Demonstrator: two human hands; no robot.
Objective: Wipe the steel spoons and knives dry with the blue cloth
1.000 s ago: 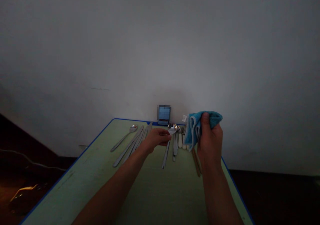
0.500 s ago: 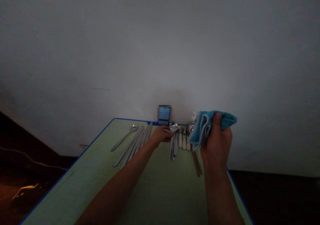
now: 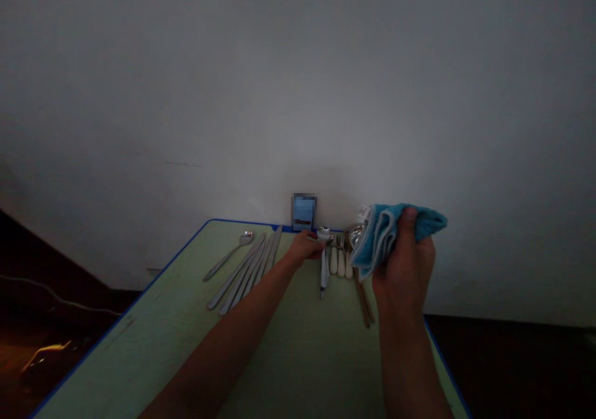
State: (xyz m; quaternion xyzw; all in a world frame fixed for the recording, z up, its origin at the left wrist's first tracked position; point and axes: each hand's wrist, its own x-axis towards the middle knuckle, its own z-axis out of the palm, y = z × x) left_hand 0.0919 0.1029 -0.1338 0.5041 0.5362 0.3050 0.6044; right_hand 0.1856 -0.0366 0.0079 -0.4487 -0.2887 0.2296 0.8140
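My left hand (image 3: 305, 247) is shut around a metal spoon (image 3: 323, 233), whose shiny bowl sticks out past my fingers above the row of cutlery. My right hand (image 3: 404, 265) grips a folded blue cloth (image 3: 391, 228) with pale edging, raised above the table's far right. Just beside the cloth, a polished spoon bowl (image 3: 356, 235) shows. Below it lie white-handled utensils (image 3: 338, 262), a slim steel utensil (image 3: 323, 274) and thin wooden sticks (image 3: 362, 301). Farther left rest a steel spoon (image 3: 229, 255) and several long steel utensils (image 3: 244, 273).
The pale green table (image 3: 298, 357) has a blue edge and stands against a white wall (image 3: 298, 96). A blurred blue object (image 3: 304, 212) stands at its far edge. Dark floor lies beyond both sides, with a cable at the left.
My right hand has moved right and slightly up with the cloth, uncovering the polished spoon bowl. My left hand has moved right a little, with the spoon turned.
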